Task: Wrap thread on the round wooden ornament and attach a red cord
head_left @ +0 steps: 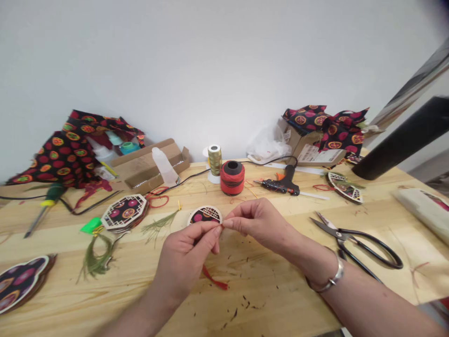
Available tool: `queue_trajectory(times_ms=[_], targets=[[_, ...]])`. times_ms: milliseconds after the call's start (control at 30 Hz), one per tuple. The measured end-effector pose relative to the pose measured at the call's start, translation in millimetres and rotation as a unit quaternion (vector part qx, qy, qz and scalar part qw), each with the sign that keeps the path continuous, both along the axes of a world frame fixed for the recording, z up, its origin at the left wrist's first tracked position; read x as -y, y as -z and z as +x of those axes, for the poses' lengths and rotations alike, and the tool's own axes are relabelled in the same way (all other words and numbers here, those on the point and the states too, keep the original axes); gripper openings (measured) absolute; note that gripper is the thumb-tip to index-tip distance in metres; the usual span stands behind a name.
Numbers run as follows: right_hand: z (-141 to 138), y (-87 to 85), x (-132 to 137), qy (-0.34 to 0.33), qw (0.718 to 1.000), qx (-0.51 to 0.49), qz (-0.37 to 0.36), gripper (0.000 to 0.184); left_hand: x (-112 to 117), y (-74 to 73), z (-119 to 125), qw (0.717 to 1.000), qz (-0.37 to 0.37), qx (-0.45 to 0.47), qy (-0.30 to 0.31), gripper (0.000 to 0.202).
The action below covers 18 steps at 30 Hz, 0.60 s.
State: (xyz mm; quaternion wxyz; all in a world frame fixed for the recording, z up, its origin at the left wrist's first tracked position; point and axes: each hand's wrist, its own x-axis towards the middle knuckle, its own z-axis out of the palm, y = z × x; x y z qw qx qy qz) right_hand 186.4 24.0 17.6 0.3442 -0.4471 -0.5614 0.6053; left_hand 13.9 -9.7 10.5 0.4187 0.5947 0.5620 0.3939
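Thumb and forefinger of my left hand (pixel 196 248) are pinched together on a red cord (pixel 214 281), whose loose end hangs below onto the wood. My right hand (pixel 256 222) pinches close beside it, its fingertips almost touching the left ones at the same cord. Just behind the fingertips is a round ornament (pixel 205 215) with a pale lattice frame over dark patterned fabric; its lower part is hidden by my hands. Beyond stand a red cord spool (pixel 232 178) and a gold thread spool (pixel 214 160).
Black-handled scissors (pixel 354 241) lie at the right, behind my forearm. A glue gun (pixel 284 182) rests farther back. Leftward are an octagonal ornament (pixel 124 213), a green tassel (pixel 96 257), a screwdriver (pixel 44 208) and a cardboard box (pixel 150 164). A black roll (pixel 403 138) leans at the right.
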Motion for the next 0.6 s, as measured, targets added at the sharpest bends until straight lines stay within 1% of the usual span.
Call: queue_trajectory(times_ms=[67, 133, 200, 267, 367, 467, 533, 600], targets=[[0, 0.7, -1, -0.023, 1.000, -0.018, -0.007, 0.019, -3, 1.4, -2, 1.000, -0.018, 0.021, -0.004, 0.023], [0, 3.0, -2, -0.032, 0.999, -0.018, -0.001, 0.021, -5, 4.6, -4, 0.998, -0.040, 0.052, -0.005, 0.023], [-1, 5.7, -2, -0.021, 0.999, 0.027, 0.038, 0.017, -7, 9.1, -6, 0.995, -0.062, 0.083, -0.002, 0.027], [-1, 7.1, -1, 0.001, 0.990, 0.092, 0.109, 0.010, -8, 13.4, -7, 0.990, -0.083, 0.110, 0.000, 0.029], [0, 5.5, 2, 0.014, 0.957, 0.168, 0.236, 0.009, -8, 16.3, -8, 0.985, -0.109, 0.130, -0.003, 0.028], [2, 3.7, 3, -0.001, 0.917, 0.199, 0.345, 0.012, -8, 14.3, -8, 0.987, -0.116, 0.112, -0.001, 0.027], [4, 4.3, 3, -0.016, 0.896, 0.205, 0.394, 0.014, -8, 11.8, -7, 0.991, -0.104, 0.083, 0.011, 0.027], [5, 6.0, 2, -0.030, 0.883, 0.208, 0.420, 0.016, -8, 9.2, -6, 0.994, -0.093, 0.053, 0.029, 0.027]])
